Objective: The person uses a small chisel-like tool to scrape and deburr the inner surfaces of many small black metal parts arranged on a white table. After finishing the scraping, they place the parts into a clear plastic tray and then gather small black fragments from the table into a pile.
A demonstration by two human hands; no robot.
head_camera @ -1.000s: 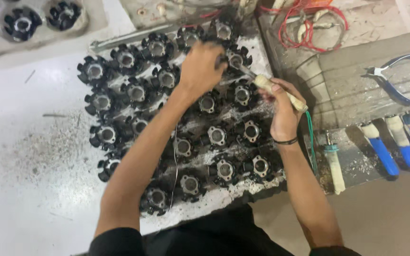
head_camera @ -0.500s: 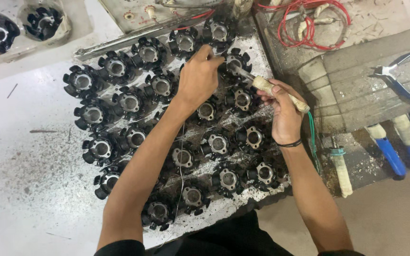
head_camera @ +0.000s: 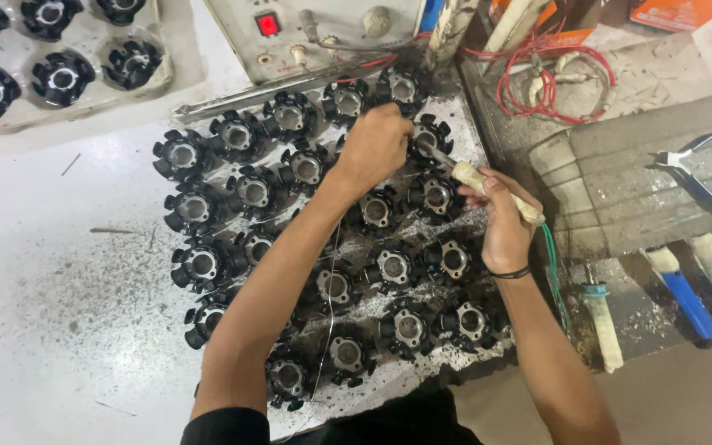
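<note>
At upper centre of the frame, left hand (head_camera: 379,142) pinched thin wire, right hand (head_camera: 500,222) gripped wooden-handled soldering iron (head_camera: 488,188), over black finned stator cores (head_camera: 306,247) with metal hubs.

At twelve o'clock stands a grey control box (head_camera: 323,29) with a red switch (head_camera: 267,24). Red wire (head_camera: 547,78) coils at one o'clock. Pliers (head_camera: 694,169) lie at three, a tray (head_camera: 176,70) at eleven.
</note>
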